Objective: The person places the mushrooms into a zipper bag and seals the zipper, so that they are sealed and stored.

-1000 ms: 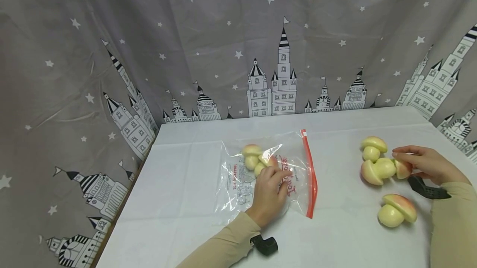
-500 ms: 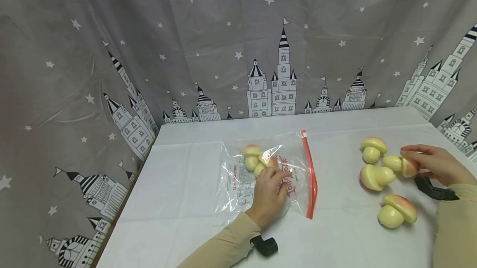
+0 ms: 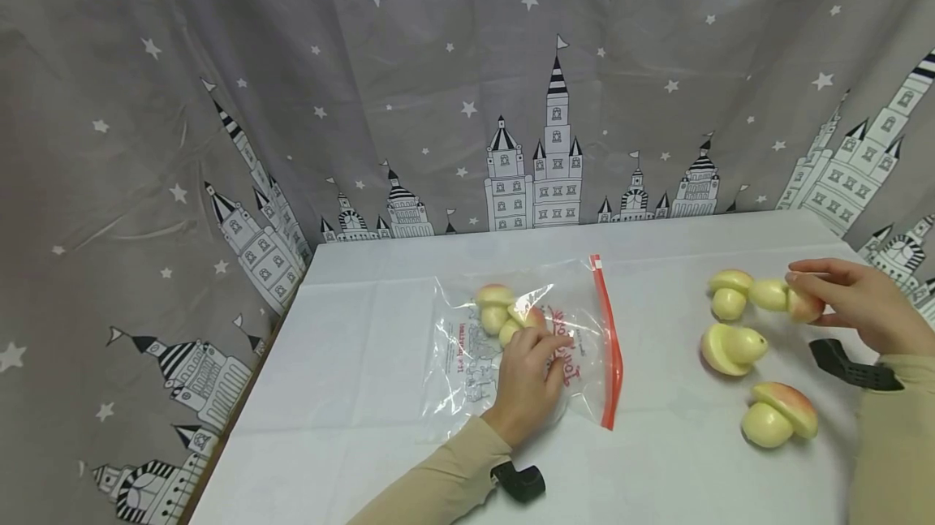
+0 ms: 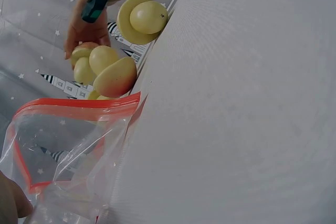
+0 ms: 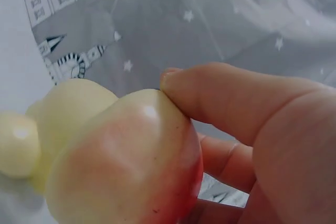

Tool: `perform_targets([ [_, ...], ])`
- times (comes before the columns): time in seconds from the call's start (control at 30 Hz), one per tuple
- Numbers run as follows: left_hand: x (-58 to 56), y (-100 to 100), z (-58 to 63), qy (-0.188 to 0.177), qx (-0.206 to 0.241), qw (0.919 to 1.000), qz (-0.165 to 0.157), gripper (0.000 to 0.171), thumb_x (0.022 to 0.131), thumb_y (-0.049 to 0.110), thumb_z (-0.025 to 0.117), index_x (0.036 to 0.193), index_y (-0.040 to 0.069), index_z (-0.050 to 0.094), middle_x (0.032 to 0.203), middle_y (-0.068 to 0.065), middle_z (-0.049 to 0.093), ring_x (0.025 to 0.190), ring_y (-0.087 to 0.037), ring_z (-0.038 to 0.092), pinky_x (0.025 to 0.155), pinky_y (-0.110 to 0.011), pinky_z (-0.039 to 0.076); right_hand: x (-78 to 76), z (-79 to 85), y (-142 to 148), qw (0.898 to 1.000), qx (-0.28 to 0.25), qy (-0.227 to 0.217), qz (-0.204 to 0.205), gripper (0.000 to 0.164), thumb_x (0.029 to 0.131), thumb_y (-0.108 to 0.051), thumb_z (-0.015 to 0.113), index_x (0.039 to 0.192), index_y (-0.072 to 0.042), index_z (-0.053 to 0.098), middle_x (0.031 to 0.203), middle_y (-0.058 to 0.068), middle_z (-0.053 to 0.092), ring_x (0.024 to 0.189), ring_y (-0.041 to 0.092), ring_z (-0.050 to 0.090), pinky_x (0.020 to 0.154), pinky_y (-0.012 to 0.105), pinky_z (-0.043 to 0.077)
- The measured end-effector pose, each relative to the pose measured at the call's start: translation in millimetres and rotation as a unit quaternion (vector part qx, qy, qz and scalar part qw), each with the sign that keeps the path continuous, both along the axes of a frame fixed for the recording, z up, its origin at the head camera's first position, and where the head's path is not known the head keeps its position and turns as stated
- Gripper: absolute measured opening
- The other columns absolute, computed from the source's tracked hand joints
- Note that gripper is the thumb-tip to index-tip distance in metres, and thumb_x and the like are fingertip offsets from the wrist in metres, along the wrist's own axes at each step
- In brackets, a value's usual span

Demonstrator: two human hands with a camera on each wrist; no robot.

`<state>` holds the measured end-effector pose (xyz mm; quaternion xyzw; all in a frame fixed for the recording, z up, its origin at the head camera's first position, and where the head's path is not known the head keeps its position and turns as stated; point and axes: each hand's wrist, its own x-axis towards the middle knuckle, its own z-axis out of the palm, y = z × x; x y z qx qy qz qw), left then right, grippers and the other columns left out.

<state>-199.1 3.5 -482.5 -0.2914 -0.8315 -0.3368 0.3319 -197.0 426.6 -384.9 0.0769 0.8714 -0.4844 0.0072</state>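
Note:
In the head view, my right hand [image 3: 865, 302] grips a yellow toy mushroom [image 3: 769, 295] by its reddish cap, stem pointing left. From the right wrist view, my thumb presses on the cap [image 5: 126, 161] while other fingers sit behind it. My left hand [image 3: 529, 383] rests on a clear zip bag [image 3: 453, 379] with a red closure; its fingers are loosely bent. Two similar mushrooms [image 3: 493, 310] show inside the bag, one partly behind the left hand. In the left wrist view, the bag's red-edged mouth [image 4: 79, 103] gapes toward the mushrooms.
Three more toy mushrooms lie on the white table [image 3: 351, 363]: one at the back [image 3: 729, 298], close to the held stem, one in the middle [image 3: 733, 349] and one nearer the front [image 3: 777, 415]. A grey castle-print curtain [image 3: 438, 87] hangs behind the table.
My right hand has drawn its mushroom rightward away from the middle one, then raised it slightly toward the back. The middle mushroom has shifted and turned a little. My left hand stays put.

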Motion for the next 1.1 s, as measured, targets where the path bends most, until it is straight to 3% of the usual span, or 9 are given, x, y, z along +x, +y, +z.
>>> perform_targets([
  [0.2, -0.3, -0.1, -1.0, 0.004, -0.003, 1.0, 0.004, 0.029, 0.075, 0.002, 0.074, 0.102, 0.013, 0.077, 0.091, -0.001, 0.063, 0.083, -0.016, 0.056, 0.075, -0.028, 0.045, -1.2, 13.8, -21.1, 0.999, 0.037, 0.012, 0.006, 0.01, 0.1, -0.039, 0.061, 0.103, -0.047, 0.056, 0.085, -0.031, 0.06, 0.074, 0.0, 0.06, 0.066, 0.025, 0.054],
  [0.53, 0.0, -0.6, 0.9, -0.001, -0.001, 1.0, -0.004, 0.03, 0.075, 0.002, 0.075, 0.102, 0.014, 0.077, 0.093, -0.002, 0.065, 0.084, -0.017, 0.058, 0.076, -0.03, 0.046, -9.6, 17.1, -59.6, 0.996, 0.061, 0.051, 0.05, 0.014, 0.1, -0.033, 0.063, 0.112, -0.037, 0.058, 0.09, -0.036, 0.06, 0.078, -0.005, 0.062, 0.067, 0.023, 0.054],
  [0.6, 0.0, -0.3, 0.6, 0.002, 0.0, 1.0, -0.002, 0.029, 0.075, 0.002, 0.075, 0.102, 0.014, 0.077, 0.093, -0.001, 0.064, 0.084, -0.016, 0.057, 0.076, -0.03, 0.046, -11.9, 16.2, -66.4, 0.995, 0.067, 0.049, 0.058, 0.018, 0.099, -0.034, 0.064, 0.117, -0.03, 0.061, 0.09, -0.035, 0.06, 0.079, -0.005, 0.061, 0.068, 0.024, 0.053],
  [0.7, -0.5, 0.3, 0.0, 0.003, -0.001, 1.0, 0.0, 0.03, 0.075, 0.001, 0.076, 0.102, 0.014, 0.077, 0.093, -0.001, 0.065, 0.084, -0.016, 0.058, 0.076, -0.029, 0.047, -15.9, 14.1, -75.3, 0.994, 0.08, 0.043, 0.067, 0.038, 0.099, -0.035, 0.065, 0.129, -0.012, 0.061, 0.09, -0.034, 0.059, 0.08, -0.007, 0.059, 0.068, 0.025, 0.054],
  [0.83, -0.7, 0.3, -0.1, -0.009, -0.006, 0.9999, 0.0, 0.031, 0.075, 0.0, 0.075, 0.103, 0.014, 0.077, 0.093, -0.001, 0.065, 0.085, -0.017, 0.058, 0.076, -0.03, 0.047, -20.1, 12.5, -85.2, 0.991, 0.105, 0.032, 0.08, 0.055, 0.099, -0.037, 0.064, 0.138, 0.001, 0.057, 0.102, -0.017, 0.066, 0.084, -0.009, 0.056, 0.071, 0.022, 0.053],
  [0.93, -0.4, 0.1, 0.7, -0.012, -0.007, 0.9999, 0.0, 0.031, 0.076, 0.0, 0.075, 0.103, 0.014, 0.077, 0.093, -0.001, 0.065, 0.085, -0.016, 0.058, 0.076, -0.029, 0.047, -21.9, 11.0, -92.1, 0.988, 0.122, 0.035, 0.088, 0.054, 0.098, -0.038, 0.064, 0.137, 0.0, 0.059, 0.113, -0.001, 0.067, 0.085, -0.009, 0.056, 0.073, 0.019, 0.051],
  [1.1, 0.0, -0.1, 0.8, -0.005, -0.008, 1.0, 0.002, 0.031, 0.075, 0.0, 0.076, 0.103, 0.014, 0.077, 0.092, 0.0, 0.064, 0.083, -0.016, 0.057, 0.074, -0.029, 0.046, -23.9, 4.6, -104.9, 0.987, 0.117, 0.044, 0.103, 0.051, 0.097, -0.033, 0.067, 0.135, 0.0, 0.061, 0.118, 0.008, 0.068, 0.085, -0.005, 0.058, 0.069, 0.024, 0.054],
])
